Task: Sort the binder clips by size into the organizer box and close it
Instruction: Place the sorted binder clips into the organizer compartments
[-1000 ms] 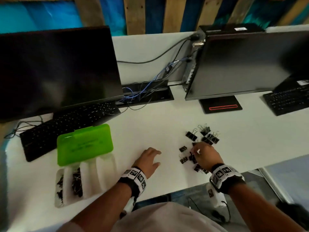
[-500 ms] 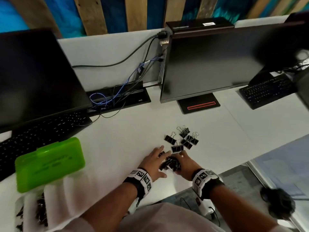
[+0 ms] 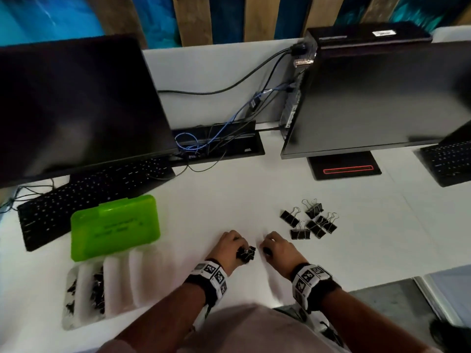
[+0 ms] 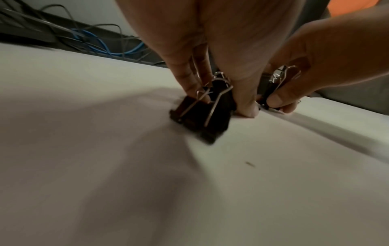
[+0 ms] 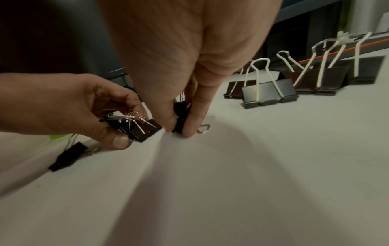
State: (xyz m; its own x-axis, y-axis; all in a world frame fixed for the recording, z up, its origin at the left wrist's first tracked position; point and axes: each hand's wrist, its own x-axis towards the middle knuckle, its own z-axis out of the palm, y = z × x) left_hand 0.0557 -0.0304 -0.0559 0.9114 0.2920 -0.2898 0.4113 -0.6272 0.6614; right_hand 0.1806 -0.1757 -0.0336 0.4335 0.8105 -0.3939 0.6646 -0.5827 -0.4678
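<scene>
My left hand (image 3: 233, 247) grips a bunch of medium black binder clips (image 3: 246, 254) low over the white desk; the same bunch of medium clips (image 4: 202, 114) shows under its fingers in the left wrist view. Just to the right, my right hand (image 3: 274, 248) pinches a small black clip (image 5: 181, 116) against the desk. Several large black clips (image 3: 309, 222) lie in a group beyond the right hand. The organizer box (image 3: 142, 278) lies open at the left, its green lid (image 3: 114, 226) tilted back, with small clips in its two left compartments.
Two dark monitors (image 3: 76, 108) (image 3: 382, 98) and a black keyboard (image 3: 84, 194) stand behind. A cable tray (image 3: 219, 143) sits at mid-back. Another keyboard (image 3: 451, 161) is at far right. One loose clip (image 5: 67, 155) lies below the left hand. The desk's front edge runs just under my wrists.
Both hands gathered the medium clips from the pile near the large ones and drew them left and toward me. The left hand, flat a second ago, now grips a bunch.
</scene>
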